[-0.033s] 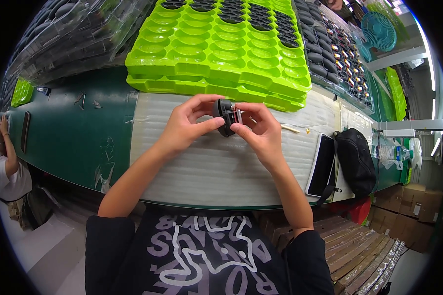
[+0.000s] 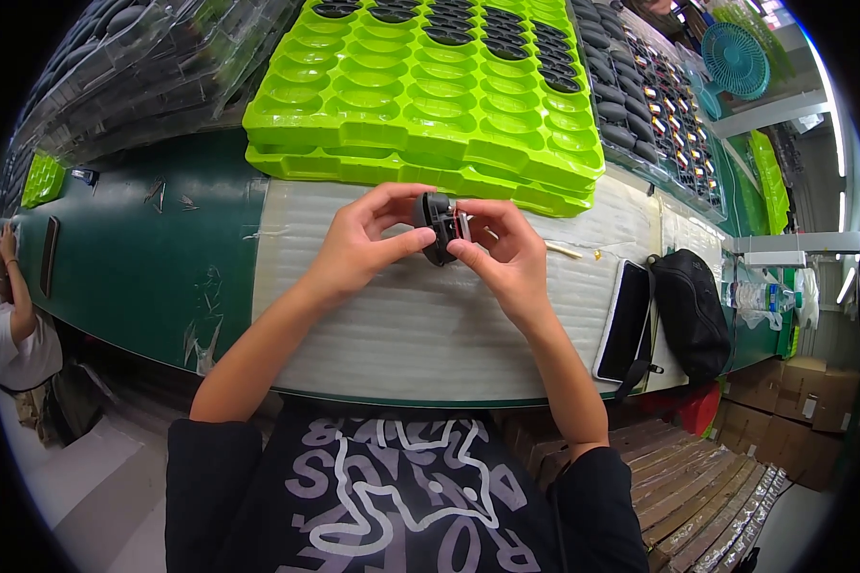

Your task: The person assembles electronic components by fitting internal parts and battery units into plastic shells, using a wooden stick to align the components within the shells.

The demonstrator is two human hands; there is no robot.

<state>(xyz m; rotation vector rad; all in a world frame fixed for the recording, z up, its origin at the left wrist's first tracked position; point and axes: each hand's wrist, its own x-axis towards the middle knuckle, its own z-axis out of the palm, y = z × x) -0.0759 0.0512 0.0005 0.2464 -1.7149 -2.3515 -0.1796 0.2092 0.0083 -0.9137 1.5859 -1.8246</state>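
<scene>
My left hand point(image 2: 355, 244) grips a black rounded plastic housing point(image 2: 432, 229) between thumb and fingers, its hollow side facing right. Against that open side, my right hand point(image 2: 508, 256) pinches a small flat part with a pale metallic edge and red wires point(image 2: 464, 225). The two pieces sit very close together; whether they are joined I cannot tell. Both hands are above a pale foam mat point(image 2: 392, 344), just in front of stacked bright green trays point(image 2: 373, 153). Several oval black parts point(image 2: 506, 43) fill some of the top tray's hollows.
Clear plastic trays point(image 2: 162, 86) are piled at the far left. Right of the mat lie a tablet-like device point(image 2: 626, 320) and a black bag point(image 2: 690, 310). A thin pale stick point(image 2: 564, 250) rests near my right hand. Another person's arm point(image 2: 19, 291) shows at the left edge.
</scene>
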